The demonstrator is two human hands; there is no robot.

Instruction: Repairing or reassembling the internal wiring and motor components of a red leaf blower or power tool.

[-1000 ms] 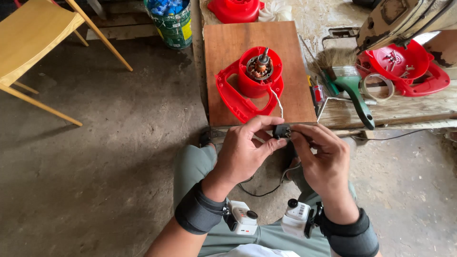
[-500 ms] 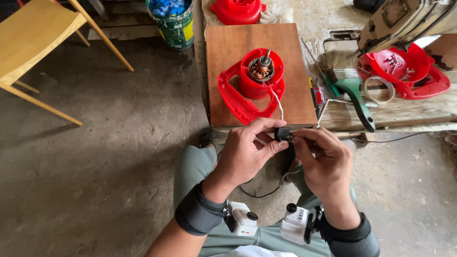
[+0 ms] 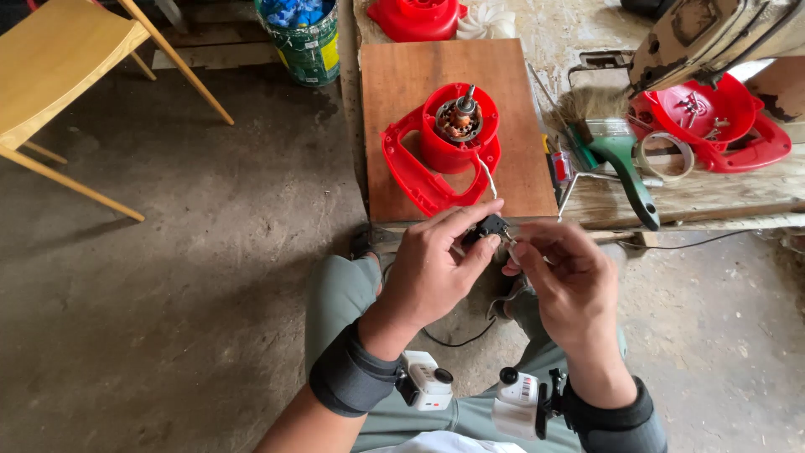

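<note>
We observe both hands raised together above the knees, just in front of the near edge of the wooden board (image 3: 402, 92). The left hand (image 3: 436, 268) pinches a small black part (image 3: 489, 226) between thumb and fingers, and the right hand (image 3: 563, 277) meets it from the other side, its fingertips closed on the part's right end; what exactly the right fingers grip there is too small to tell. A thin white wire (image 3: 486, 176) runs from the black part up to the red motor housing (image 3: 444, 147), which sits on the board with its copper-wound motor (image 3: 459, 119) exposed at the top. A black cable (image 3: 457, 340) loops below the hands, between the knees. Each wrist carries a dark band with a small white camera unit. On the tabletop to the right of the board we note a green-handled tool (image 3: 625, 164), a roll of tape (image 3: 662, 155) and a second red housing (image 3: 713, 122) holding loose small parts, partly under a worn beige machine body (image 3: 713, 38). Beyond the board lie a third red piece (image 3: 415, 17) and a white fan wheel (image 3: 485, 21). On the concrete floor to the left stand a green bucket (image 3: 306, 42) and a pale wooden chair (image 3: 59, 63), well apart from the hands.
</note>
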